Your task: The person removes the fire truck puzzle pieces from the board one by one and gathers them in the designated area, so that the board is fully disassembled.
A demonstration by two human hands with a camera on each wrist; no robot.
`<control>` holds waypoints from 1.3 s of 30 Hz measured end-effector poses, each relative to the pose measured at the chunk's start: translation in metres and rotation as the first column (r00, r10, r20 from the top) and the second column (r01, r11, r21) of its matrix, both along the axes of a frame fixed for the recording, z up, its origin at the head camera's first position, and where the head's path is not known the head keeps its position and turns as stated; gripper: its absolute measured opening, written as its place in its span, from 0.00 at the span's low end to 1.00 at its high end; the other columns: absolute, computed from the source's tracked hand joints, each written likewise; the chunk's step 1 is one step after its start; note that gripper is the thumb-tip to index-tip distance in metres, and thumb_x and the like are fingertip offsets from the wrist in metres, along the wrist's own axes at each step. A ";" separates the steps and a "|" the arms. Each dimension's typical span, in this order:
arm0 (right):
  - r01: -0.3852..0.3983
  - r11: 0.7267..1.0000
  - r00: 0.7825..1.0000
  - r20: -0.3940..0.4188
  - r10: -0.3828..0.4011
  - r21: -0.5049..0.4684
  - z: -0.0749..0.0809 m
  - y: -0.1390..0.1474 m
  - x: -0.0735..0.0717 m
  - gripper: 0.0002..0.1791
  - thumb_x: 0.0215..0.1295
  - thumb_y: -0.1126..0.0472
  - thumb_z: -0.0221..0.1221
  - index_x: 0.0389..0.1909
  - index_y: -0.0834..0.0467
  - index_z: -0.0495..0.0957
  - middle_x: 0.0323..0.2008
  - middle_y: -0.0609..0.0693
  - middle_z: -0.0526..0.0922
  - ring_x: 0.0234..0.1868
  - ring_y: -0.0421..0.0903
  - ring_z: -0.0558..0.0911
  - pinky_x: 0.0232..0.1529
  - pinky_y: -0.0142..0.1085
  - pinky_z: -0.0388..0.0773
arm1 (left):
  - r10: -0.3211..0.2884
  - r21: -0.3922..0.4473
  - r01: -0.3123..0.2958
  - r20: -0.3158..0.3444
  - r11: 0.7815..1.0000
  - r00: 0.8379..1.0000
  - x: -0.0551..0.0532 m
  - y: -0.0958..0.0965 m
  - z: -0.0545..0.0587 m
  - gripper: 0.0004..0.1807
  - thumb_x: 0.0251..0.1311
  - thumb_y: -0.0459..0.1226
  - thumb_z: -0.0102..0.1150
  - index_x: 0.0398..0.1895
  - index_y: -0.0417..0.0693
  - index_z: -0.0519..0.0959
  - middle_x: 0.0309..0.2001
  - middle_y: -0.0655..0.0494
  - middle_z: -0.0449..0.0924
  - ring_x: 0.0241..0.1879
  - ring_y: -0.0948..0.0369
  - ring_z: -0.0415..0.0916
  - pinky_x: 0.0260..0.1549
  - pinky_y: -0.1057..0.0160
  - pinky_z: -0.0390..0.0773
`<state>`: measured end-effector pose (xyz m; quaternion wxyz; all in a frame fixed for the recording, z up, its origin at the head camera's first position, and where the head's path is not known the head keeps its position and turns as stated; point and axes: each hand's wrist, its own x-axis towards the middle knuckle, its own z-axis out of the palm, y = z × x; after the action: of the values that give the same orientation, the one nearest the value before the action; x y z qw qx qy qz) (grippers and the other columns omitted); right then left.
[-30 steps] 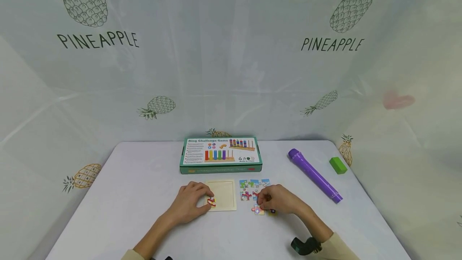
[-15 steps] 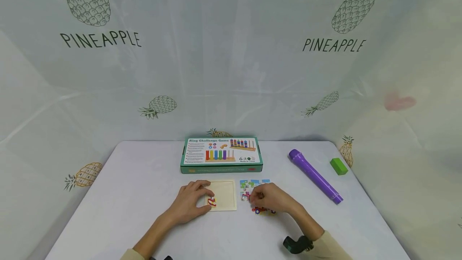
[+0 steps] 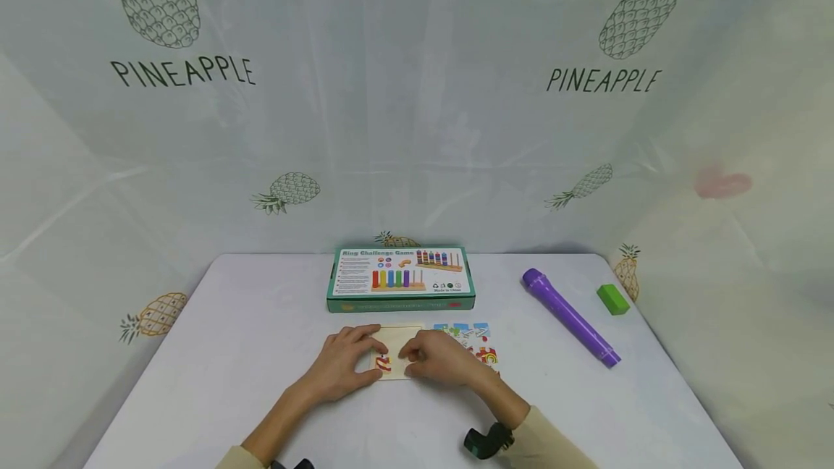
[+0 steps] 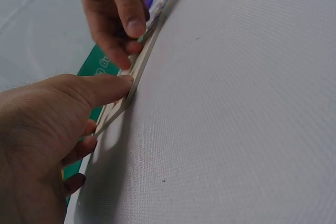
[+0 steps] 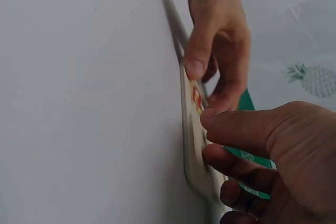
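Note:
My left hand [image 3: 342, 364] grips the left side of a shallow wooden puzzle tray [image 3: 397, 335], thumb at the near corner and fingers across toward the far side. A red, white and yellow puzzle piece [image 3: 383, 364] lies in the tray's near left corner, by the left fingertips. Over the tray's right part is my right hand [image 3: 438, 359], thumb and index finger close together. In the left wrist view a small sliver of a puzzle piece [image 4: 140, 39] shows at the right fingertips; the rest is hidden. The right wrist view shows the tray [image 5: 191, 153] edge-on between both hands.
Several puzzle pieces [image 3: 478, 339] lie to the right of the tray, partly behind the right hand. A green Ring Challenge Game box [image 3: 400, 305] stands behind the tray. A purple tube-like stick [image 3: 570, 317] and a green block [image 3: 612, 299] are at the table's right.
My right hand has moved left from above the loose pieces to the tray, uncovering some pieces at the right. The left hand has stayed on the tray.

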<state>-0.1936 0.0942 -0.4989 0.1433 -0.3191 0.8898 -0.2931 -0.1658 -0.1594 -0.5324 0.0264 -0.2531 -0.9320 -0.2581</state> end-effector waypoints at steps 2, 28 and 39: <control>-0.027 0.999 0.999 -0.039 0.028 0.023 -0.002 -0.008 -0.001 0.16 0.60 0.57 0.69 0.49 0.52 0.87 0.33 0.37 0.82 0.34 0.32 0.74 0.39 0.29 0.72 | -0.003 0.011 0.003 -0.002 1.000 1.000 0.000 0.000 0.000 0.17 0.55 0.50 0.71 0.49 0.68 0.81 0.69 0.56 0.71 0.62 0.54 0.68 0.52 0.42 0.66; -0.003 1.000 0.995 -0.099 0.006 0.027 -0.001 -0.037 0.001 0.14 0.59 0.56 0.69 0.46 0.53 0.86 0.34 0.40 0.78 0.35 0.34 0.73 0.40 0.29 0.72 | -0.008 -0.018 0.008 0.022 1.000 1.000 0.001 -0.002 0.002 0.40 0.55 0.55 0.70 0.69 0.51 0.71 0.71 0.57 0.68 0.64 0.54 0.67 0.55 0.41 0.65; 0.071 0.991 0.997 -0.001 -0.071 -0.114 0.001 -0.041 0.004 0.04 0.62 0.59 0.66 0.36 0.50 0.81 0.28 0.36 0.78 0.30 0.33 0.75 0.35 0.29 0.72 | -0.003 -0.050 0.003 0.007 0.999 1.000 0.000 -0.002 0.002 0.37 0.55 0.57 0.68 0.68 0.58 0.74 0.70 0.57 0.69 0.64 0.54 0.67 0.54 0.41 0.66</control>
<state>-0.1898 0.0532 -0.4983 0.1120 -0.2956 0.8827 -0.3476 -0.1653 -0.1611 -0.5306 0.0163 -0.2540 -0.9379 -0.2357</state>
